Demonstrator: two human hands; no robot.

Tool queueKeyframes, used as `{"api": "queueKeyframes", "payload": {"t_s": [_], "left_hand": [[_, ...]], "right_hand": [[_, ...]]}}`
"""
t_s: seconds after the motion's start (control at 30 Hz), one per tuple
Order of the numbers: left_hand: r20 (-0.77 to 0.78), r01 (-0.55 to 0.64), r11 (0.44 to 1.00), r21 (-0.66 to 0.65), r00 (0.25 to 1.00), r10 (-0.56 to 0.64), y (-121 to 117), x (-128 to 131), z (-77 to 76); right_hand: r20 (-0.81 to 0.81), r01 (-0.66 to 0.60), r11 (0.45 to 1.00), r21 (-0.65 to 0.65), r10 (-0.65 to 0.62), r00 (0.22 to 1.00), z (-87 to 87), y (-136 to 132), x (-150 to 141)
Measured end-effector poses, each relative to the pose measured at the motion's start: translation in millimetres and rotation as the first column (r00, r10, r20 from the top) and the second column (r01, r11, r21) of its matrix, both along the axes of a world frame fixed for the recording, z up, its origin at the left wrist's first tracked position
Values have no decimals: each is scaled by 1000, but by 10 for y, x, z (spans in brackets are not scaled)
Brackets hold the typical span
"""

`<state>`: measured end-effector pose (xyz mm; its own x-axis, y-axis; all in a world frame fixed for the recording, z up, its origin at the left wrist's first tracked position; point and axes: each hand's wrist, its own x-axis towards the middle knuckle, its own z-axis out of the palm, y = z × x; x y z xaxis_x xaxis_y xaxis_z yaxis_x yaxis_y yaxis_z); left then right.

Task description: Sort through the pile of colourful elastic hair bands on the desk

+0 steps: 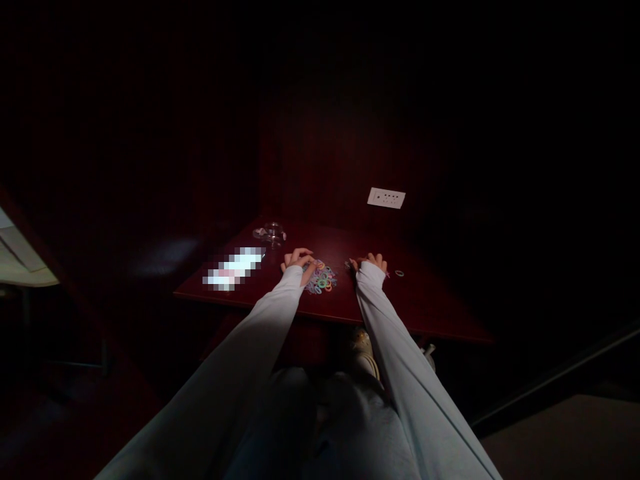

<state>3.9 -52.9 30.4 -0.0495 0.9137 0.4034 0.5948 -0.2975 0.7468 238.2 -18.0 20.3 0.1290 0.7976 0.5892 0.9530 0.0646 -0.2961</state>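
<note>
A pile of small coloured hair ties lies on the dark red table. My left hand rests at the left side of this pile, its fingers bent and apart, with the thumb over the ties. Farther right, my right hand is held low over the table with its fingers curled. A small pale hair tie shows at its fingertips and seems pinched there. Just right of that hand lies a pink tie, partly hidden, and a single light hair tie lies apart from it.
A clear jar stands at the table's back left, with small pale things beside it. A bright, blurred-out phone-like panel lies on the left. The table meets a dark wall bearing a white socket plate.
</note>
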Motion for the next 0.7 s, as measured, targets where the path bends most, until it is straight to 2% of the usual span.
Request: {"api": "queueKeyframes", "payload": {"t_s": [0.1, 0.23, 0.4, 0.47, 0.53, 0.6, 0.67, 0.7], "left_hand": [[-10, 34, 999, -21, 999, -34, 10, -26, -1], [-19, 21, 999, -49, 1000, -22, 39, -36, -5], [-2, 15, 999, -44, 1000, -16, 50, -35, -14], [15, 9, 1000, -22, 1000, -8, 39, -37, -14], [36, -9, 1000, -4, 999, 9, 24, -37, -8], [58, -30, 1000, 6, 998, 30, 7, -34, 8], [78, -45, 999, 2, 996, 45, -7, -29, 34], [85, -49, 999, -7, 995, 49, -14, -27, 49]], "right_hand": [[-46, 53, 999, -1, -53, 998, 8, -16, -13], [-111, 188, 981, -54, -193, 975, 48, -43, -19], [-260, 177, 983, -41, -181, 949, 72, -134, -66], [-325, 91, 996, -16, -91, 941, 68, -199, -156], [-344, -127, 991, 39, 132, 930, 63, -280, -277], [-299, -389, 919, 60, 388, 872, 59, -366, -391], [-267, -515, 856, 38, 506, 821, 57, -435, -464], [-262, -530, 848, 29, 518, 814, 56, -457, -482]]}}
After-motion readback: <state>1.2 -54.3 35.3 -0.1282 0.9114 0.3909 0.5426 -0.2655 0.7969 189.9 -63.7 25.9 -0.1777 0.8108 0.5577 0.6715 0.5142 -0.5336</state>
